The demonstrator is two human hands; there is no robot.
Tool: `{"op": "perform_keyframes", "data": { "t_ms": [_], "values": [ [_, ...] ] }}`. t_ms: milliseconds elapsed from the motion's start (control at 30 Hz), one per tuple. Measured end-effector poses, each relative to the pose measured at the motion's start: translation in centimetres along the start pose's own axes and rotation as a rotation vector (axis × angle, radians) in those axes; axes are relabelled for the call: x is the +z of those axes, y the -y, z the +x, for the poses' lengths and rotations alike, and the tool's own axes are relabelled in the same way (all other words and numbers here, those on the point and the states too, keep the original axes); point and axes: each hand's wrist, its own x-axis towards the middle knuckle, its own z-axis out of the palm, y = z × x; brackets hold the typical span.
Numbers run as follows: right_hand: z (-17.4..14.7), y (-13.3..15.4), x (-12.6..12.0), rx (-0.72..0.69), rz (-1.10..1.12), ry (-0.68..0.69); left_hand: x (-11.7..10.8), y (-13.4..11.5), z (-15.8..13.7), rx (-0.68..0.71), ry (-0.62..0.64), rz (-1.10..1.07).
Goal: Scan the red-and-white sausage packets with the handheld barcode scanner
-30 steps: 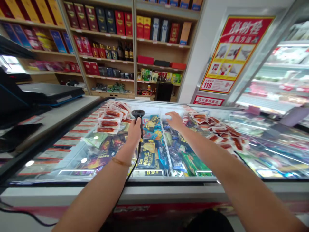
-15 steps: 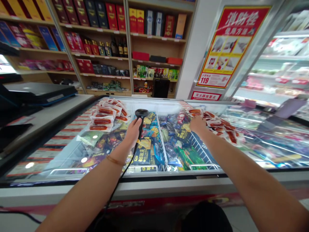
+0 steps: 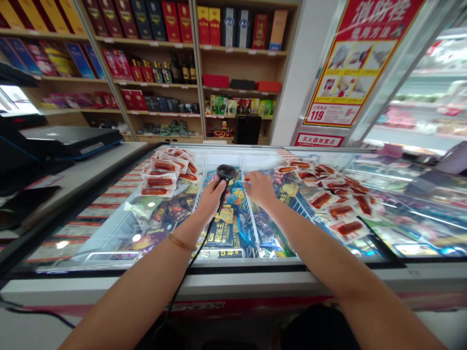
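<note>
My left hand (image 3: 211, 198) is closed round the handle of a black barcode scanner (image 3: 226, 171), whose cord (image 3: 197, 250) trails down toward me. Just right of the scanner head, my right hand (image 3: 260, 187) pinches a small sausage pack (image 3: 247, 178); the hand covers most of it. Both hands are above the glass top of a chest freezer. A stack of clear-wrapped sausage packs (image 3: 159, 181) lies on the glass to the left. More sausage packs (image 3: 341, 211) are spread over the glass to the right.
Under the glass, wire baskets (image 3: 251, 221) hold bagged frozen goods (image 3: 221, 228). A counter with a flat scale-like device (image 3: 76, 141) stands at left. Shelves (image 3: 146, 82) of boxes and bottles line the back wall. A red poster (image 3: 359, 63) hangs at right.
My right hand has moved left from the right-hand sausage packs to beside the scanner, bringing a pack with it. My left hand still holds the scanner. The view has shifted slightly.
</note>
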Motion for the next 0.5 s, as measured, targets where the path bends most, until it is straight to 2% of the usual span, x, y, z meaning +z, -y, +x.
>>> {"op": "perform_keyframes", "data": {
  "t_ms": [100, 167, 300, 367, 500],
  "values": [
    [0.0, -3.3, 0.2, 0.172, 0.014, -0.048, 0.0, -0.1, 0.0, -0.009, -0.005, -0.010],
    [0.0, -5.4, 0.5, 0.259, 0.033, 0.021, 0.1, 0.0, -0.1, -0.003, 0.006, -0.009],
    [0.0, -7.0, 1.2, 0.228, 0.085, 0.204, 0.3, 0.2, -0.2, 0.011, 0.063, 0.006],
    [0.2, -6.9, 1.4, 0.213, 0.108, 0.213, 0.4, 0.2, -0.2, 0.014, 0.081, 0.004],
    [0.4, -6.9, 1.8, 0.225, 0.244, 0.145, 0.4, 0.0, -0.4, 0.022, 0.090, -0.024]
  ]
}}
